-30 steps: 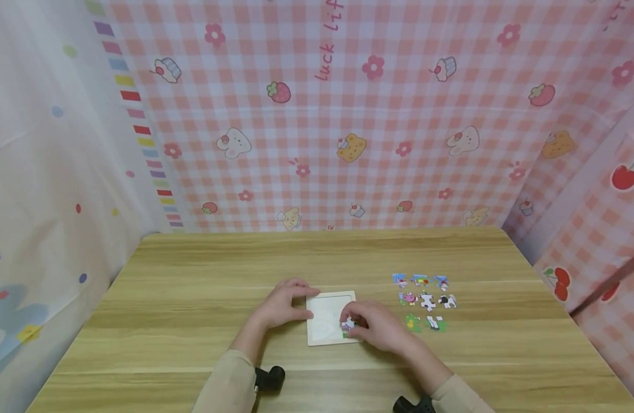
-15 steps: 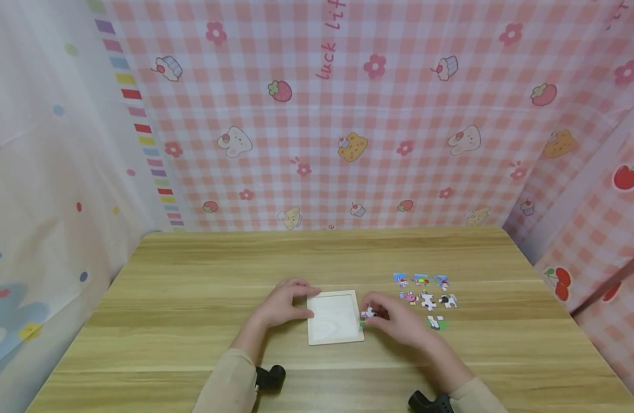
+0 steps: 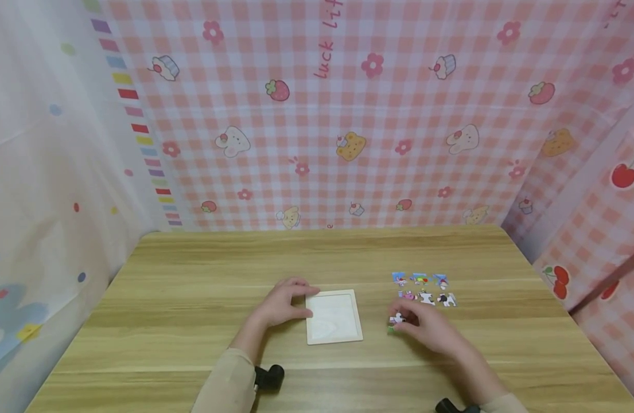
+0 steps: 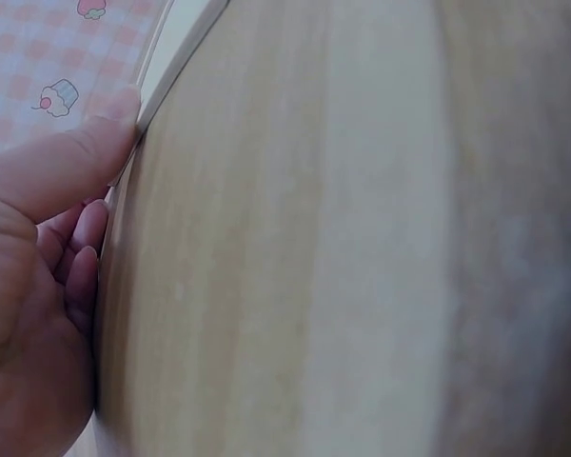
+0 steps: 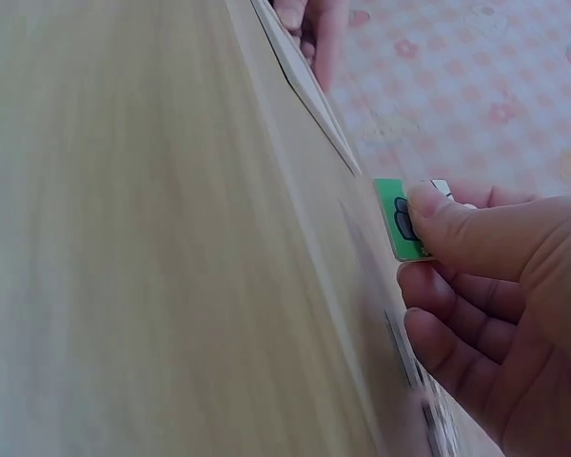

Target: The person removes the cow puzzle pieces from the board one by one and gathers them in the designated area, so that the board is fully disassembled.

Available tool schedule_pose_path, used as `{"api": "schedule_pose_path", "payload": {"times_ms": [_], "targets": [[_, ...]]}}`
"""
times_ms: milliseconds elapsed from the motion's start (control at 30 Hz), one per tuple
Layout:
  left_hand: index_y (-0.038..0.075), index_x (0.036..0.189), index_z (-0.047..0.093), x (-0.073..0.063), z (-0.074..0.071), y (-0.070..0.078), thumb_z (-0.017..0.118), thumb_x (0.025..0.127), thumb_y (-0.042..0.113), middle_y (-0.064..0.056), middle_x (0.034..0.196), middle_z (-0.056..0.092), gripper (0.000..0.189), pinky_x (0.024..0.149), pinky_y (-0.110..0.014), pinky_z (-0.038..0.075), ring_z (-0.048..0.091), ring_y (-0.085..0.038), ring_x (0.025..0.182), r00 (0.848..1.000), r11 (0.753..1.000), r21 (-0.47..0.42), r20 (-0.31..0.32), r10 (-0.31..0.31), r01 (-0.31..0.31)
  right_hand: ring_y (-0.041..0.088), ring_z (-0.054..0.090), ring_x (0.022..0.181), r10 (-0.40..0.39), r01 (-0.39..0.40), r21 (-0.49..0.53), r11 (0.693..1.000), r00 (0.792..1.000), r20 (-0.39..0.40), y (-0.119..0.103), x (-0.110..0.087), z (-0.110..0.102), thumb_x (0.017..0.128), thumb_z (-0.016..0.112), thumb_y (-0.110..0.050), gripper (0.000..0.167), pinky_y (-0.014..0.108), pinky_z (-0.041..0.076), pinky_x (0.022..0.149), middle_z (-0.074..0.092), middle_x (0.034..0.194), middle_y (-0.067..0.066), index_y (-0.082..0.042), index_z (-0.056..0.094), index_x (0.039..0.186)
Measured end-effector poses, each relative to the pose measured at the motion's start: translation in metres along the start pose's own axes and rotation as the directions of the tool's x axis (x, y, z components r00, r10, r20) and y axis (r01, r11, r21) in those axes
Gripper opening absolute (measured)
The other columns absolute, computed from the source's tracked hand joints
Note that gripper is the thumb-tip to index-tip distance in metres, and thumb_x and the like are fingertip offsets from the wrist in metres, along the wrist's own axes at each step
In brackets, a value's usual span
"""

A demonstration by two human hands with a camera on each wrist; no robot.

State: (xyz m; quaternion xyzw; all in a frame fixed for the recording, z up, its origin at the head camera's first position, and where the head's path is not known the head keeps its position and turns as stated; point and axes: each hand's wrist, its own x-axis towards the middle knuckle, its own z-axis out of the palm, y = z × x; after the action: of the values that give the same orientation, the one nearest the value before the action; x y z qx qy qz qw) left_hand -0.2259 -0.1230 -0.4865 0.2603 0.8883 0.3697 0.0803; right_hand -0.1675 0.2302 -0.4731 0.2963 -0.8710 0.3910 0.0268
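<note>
My left hand (image 3: 284, 302) rests at the left side of a square, pale wooden puzzle tray (image 3: 333, 316), thumb and fingertips touching its edge. In the left wrist view the thumb (image 4: 71, 164) lies against that edge. Right of the tray, my right hand (image 3: 429, 328) pinches a jigsaw piece between thumb and fingers. A green strip with dark shapes shows on this jigsaw piece (image 5: 390, 221) in the right wrist view; the fingers cover the rest. Several loose jigsaw pieces (image 3: 421, 279) lie in rows just beyond the right hand, which hides some of the nearer area.
The wood-grain table (image 3: 203, 269) stretches around the tray. Behind it hangs a pink checked cloth (image 3: 317, 172), with a white patterned cloth (image 3: 63, 172) at the left. Black wrist devices, such as the left one (image 3: 269, 377), sit near the sleeves.
My right hand has moved right, from over the tray's right side to near the loose pieces, carrying the jigsaw piece. My left hand stays at the tray's edge.
</note>
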Motion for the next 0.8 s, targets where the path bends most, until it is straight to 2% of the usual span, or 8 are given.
{"api": "schedule_pose_path", "payload": {"times_ms": [200, 300, 500, 633, 800], "targets": [[0.01, 0.13, 0.066, 0.0, 0.0, 0.001, 0.079, 0.085, 0.019, -0.013, 0.13, 0.056, 0.048, 0.107, -0.057, 0.033, 0.046, -0.035, 0.124, 1.0, 1.0, 0.003, -0.008, 0.028, -0.028, 0.002, 0.047, 0.071, -0.028, 0.029, 0.016, 0.999, 0.998, -0.062, 0.013, -0.014, -0.017, 0.085, 0.074, 0.0, 0.019, 0.022, 0.044, 0.059, 0.06, 0.083, -0.009, -0.012, 0.066, 0.098], [0.01, 0.131, 0.066, 0.0, 0.0, 0.001, 0.079, 0.085, 0.019, -0.012, 0.13, 0.056, 0.048, 0.107, -0.056, 0.033, 0.046, -0.035, 0.124, 1.0, 1.0, 0.006, -0.006, 0.028, -0.028, 0.003, 0.048, 0.072, 0.009, -0.007, 0.013, 1.0, 0.996, -0.086, 0.019, -0.023, -0.029, 0.085, 0.073, 0.003, 0.021, 0.022, 0.044, 0.059, 0.061, 0.084, -0.006, -0.01, 0.065, 0.1], [0.01, 0.13, 0.067, 0.0, 0.0, 0.0, 0.079, 0.085, 0.02, -0.013, 0.13, 0.056, 0.048, 0.106, -0.057, 0.034, 0.047, -0.036, 0.123, 0.999, 0.999, 0.015, -0.012, 0.042, -0.042, 0.004, 0.047, 0.07, 0.125, -0.125, 0.013, 0.992, 0.985, -0.121, 0.03, -0.037, -0.054, 0.085, 0.073, 0.0, 0.019, 0.023, 0.043, 0.056, 0.054, 0.082, -0.006, -0.009, 0.066, 0.101], [0.01, 0.129, 0.067, 0.0, 0.001, -0.001, 0.079, 0.085, 0.02, -0.013, 0.129, 0.056, 0.048, 0.106, -0.057, 0.034, 0.047, -0.036, 0.123, 0.999, 0.999, 0.016, -0.013, 0.042, -0.041, 0.004, 0.046, 0.069, 0.132, -0.135, -0.012, 0.991, 0.983, -0.126, 0.04, -0.045, -0.066, 0.084, 0.074, 0.002, 0.021, 0.023, 0.042, 0.056, 0.052, 0.081, -0.006, -0.007, 0.066, 0.101], [0.01, 0.129, 0.067, 0.001, 0.001, -0.001, 0.079, 0.085, 0.02, -0.013, 0.129, 0.056, 0.047, 0.105, -0.057, 0.035, 0.047, -0.035, 0.123, 0.999, 0.999, 0.023, -0.013, 0.043, -0.043, 0.003, 0.046, 0.069, 0.153, -0.158, -0.052, 0.986, 0.984, -0.092, 0.05, -0.053, -0.075, 0.084, 0.074, 0.0, 0.022, 0.023, 0.04, 0.057, 0.052, 0.079, -0.008, -0.009, 0.065, 0.101]]}}
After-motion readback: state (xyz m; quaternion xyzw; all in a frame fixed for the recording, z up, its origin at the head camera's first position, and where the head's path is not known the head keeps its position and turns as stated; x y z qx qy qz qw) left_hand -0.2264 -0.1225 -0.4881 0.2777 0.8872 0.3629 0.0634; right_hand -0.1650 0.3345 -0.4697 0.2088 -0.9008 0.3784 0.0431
